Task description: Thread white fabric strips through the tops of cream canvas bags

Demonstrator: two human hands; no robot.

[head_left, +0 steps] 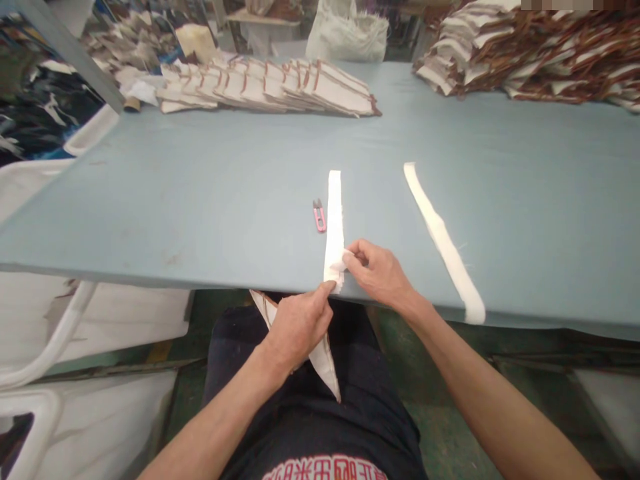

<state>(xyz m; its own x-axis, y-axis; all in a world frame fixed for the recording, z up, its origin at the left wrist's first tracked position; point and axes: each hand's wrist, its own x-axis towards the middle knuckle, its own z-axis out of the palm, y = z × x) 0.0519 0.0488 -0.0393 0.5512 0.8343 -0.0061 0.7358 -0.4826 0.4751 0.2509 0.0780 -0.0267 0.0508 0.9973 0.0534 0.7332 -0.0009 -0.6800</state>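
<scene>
A narrow white strip (335,220), apparently cloth or paper with a ragged right edge, lies lengthwise on the table up to its near edge. My left hand (300,323) is closed at the strip's near end, thumb on top; its lower fingers are hidden. My right hand (377,273) pinches a small white flap lifted from the strip's right side. Pink thread snips (319,217) lie just left of the strip. Below my left hand, a pale fabric piece (324,363) with brown edging rests across my lap, partly covered by the hand.
A second white strip (445,240) lies slanted at the right, reaching the edge of the blue-grey table (225,180). Overlapping pale fabric pieces (265,87) line the back; a tall brown-and-white pile (540,53) stands back right. A white sack (347,33) is behind. White metal frames (75,320) stand left.
</scene>
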